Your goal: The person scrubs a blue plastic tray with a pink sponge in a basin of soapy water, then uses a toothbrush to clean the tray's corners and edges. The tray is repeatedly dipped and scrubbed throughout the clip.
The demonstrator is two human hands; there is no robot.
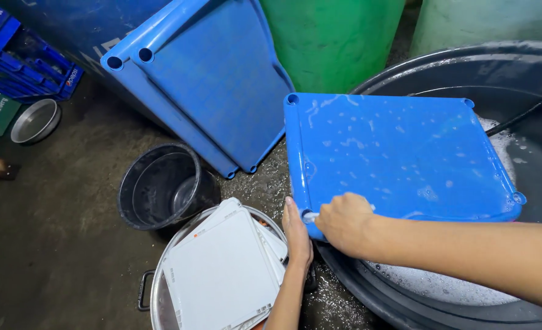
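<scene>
Blue tray: a big flat blue plastic tray (399,156) lay across the rim of the black tub (515,67), wet and dotted with soap bubbles — the tub held it up like a table.
Left hand: the left hand (297,235) pressed flat against the tray's near corner, fingers closed up against its edge, so the tray would not slide off.
Right hand: the right hand (343,221) was bunched tight on something small and white at the same corner; I could not tell what it was.
Hands together: the two hands were just beside each other, almost touching.
Tub: soapy water showed under the tray.
More blue trays: two more blue trays (204,79) leaned upright on the barrels, so water could run down.
White trays: flat white trays (222,275) were stacked in a metal pot (155,299) near the left hand.
Bucket: a black bucket (161,186) stood on the wet floor — just beside the pot.
</scene>
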